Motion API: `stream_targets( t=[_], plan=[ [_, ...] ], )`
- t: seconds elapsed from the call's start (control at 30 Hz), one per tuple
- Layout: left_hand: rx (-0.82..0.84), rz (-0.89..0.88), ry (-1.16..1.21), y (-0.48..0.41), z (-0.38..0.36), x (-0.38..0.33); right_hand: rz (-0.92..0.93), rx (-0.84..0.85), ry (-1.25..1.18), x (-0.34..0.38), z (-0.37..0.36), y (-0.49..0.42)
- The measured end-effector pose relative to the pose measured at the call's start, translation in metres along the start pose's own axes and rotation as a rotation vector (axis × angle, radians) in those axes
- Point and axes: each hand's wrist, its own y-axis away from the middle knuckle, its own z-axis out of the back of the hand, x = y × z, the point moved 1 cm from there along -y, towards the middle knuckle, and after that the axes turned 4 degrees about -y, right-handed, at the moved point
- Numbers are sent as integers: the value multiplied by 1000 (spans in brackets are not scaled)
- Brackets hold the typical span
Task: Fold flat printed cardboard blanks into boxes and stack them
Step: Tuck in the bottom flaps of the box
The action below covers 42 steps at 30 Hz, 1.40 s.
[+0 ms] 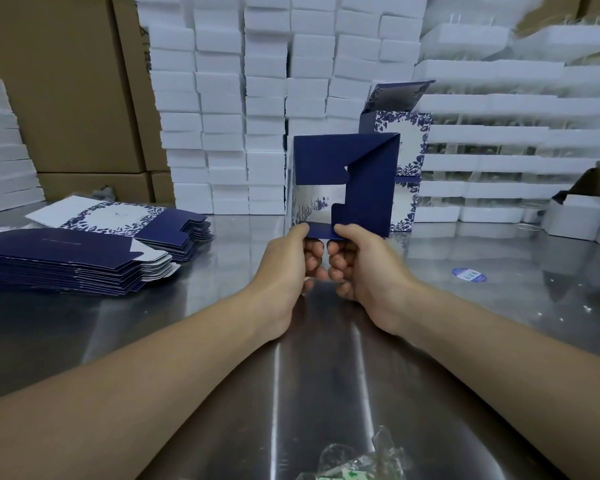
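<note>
While our left hand (284,261) and right hand (368,268) pinch its lower flap, thumbs on top and fingers curled beneath, the half-folded box (364,188) rises toward twelve o'clock above the table (465,306), its loose tab nearest our right thumb.

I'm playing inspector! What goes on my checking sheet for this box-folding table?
Surface: shiny metal table.
Job's things: half-folded box held up; flat blanks piled at left; printed boxes stacked behind it.
Clutter: crumpled plastic wrap at front edge; round blue sticker at right.
Grippers: left hand and right hand both pinch the box's lower flap.
Cables: nothing seen.
Surroundings: white boxes walled up behind; brown cartons at left.
</note>
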Motion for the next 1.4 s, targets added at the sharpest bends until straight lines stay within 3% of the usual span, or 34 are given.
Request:
stream_targets(
  t=[0.2, 0.63, 0.8, 0.93, 1.0, 1.07, 1.23, 1.4],
  plan=[
    [41, -23, -31, -3, -1, 0, 14, 19, 10, -2, -1, -6],
    [-131, 83, 192, -14, 2, 0, 63, -116, -24, -2, -4, -10],
    [-29, 46, 64, -16, 2, 2, 119, -195, -6, 4, 1, -14],
    [168, 26, -58, -19, 9, 3, 284, -232, 121, 23, 12, -18],
    [178, 20, -18, -23, 14, 6, 343, -259, 168, 33, 22, -20],
    [89, -20, 22, -27, 19, 7, 384, -276, 215, 40, 34, -22],
    [-146, -328, -228, -27, 25, -4, 432, -260, 346, 46, 52, -27],
    [-51, -411, -135, -17, 25, -13, 518, -227, 495, 44, 54, -29]
  ],
)
